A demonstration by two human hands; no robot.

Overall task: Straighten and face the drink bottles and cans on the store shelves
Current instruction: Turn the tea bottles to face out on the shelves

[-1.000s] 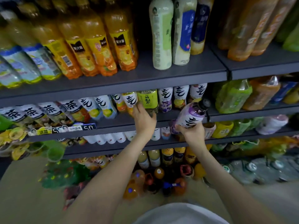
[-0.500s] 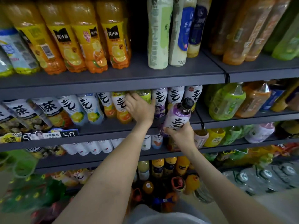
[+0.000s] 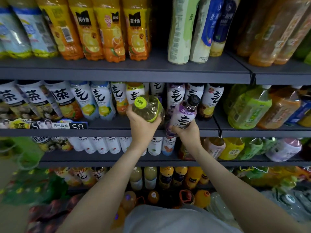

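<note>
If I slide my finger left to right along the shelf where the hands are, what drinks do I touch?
Tea bottles with big black writing, white bottles with lemon pictures, green-capped bottle in the left hand, purple bottle in the right hand, light green bottle, orange-brown bottle.

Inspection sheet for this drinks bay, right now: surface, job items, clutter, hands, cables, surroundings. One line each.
Surface: dark grey shelf, one of several tiers, with bottles in rows.
Job's things: green-capped bottle tipped with its cap toward the camera; purple-label bottle tilted in front of the shelf edge; white-label bottles in a row on the shelf.
Clutter: price tags on the shelf edge.
Hands: left hand grips the green-capped bottle; right hand grips the purple-label bottle near its base.
Cables: nothing seen.
Surroundings: orange juice bottles on the tier above; more bottles below; blurred green items at lower left, cannot tell what.
</note>
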